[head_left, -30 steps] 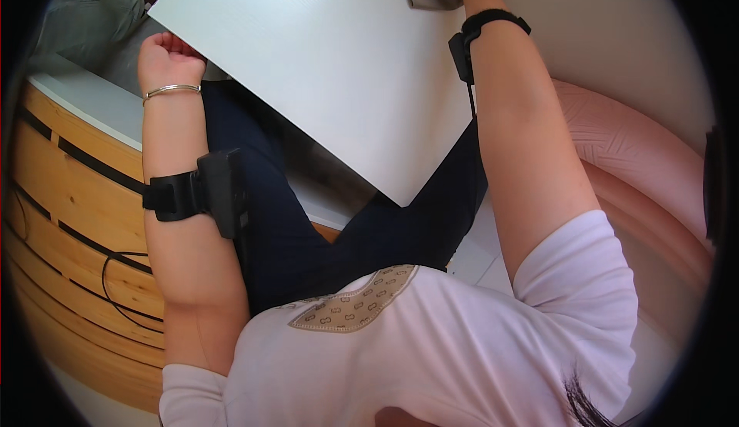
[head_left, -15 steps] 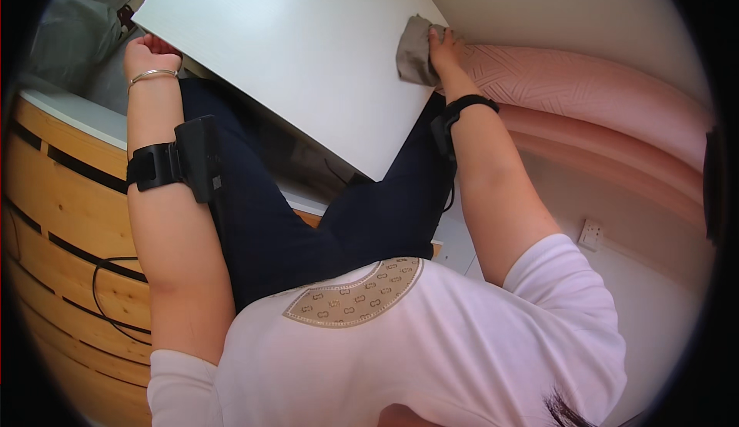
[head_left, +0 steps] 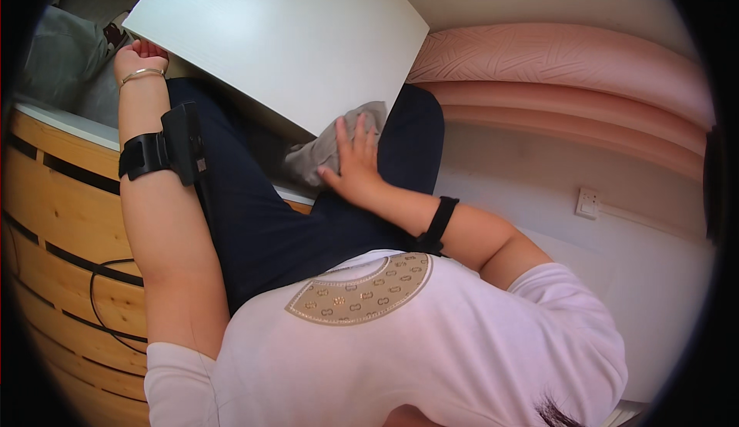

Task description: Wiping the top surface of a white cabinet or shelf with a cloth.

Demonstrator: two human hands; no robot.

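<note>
A white board like a tabletop (head_left: 269,34) slants across above my thighs, its near corner pointing toward me. My right hand (head_left: 358,165) presses a grey cloth (head_left: 314,156) over that near corner, fingers spread across the fabric and thumb apart. Part of the cloth hangs past the board's edge. At the board's left corner, my left hand (head_left: 142,59) is closed with curled fingers against the edge. The board's rim partly hides those fingertips, so the exact hold is hard to see.
Light wooden slats (head_left: 77,196) with a black cable (head_left: 96,288) lie to my left. A greyish translucent bag (head_left: 65,50) sits at the far left. Pink padded upholstery (head_left: 554,61) runs along the right, above a wall socket (head_left: 587,203).
My right hand has brought the grey cloth from the board's far right edge back to the near corner, bending the elbow. My left hand stays at the left corner.
</note>
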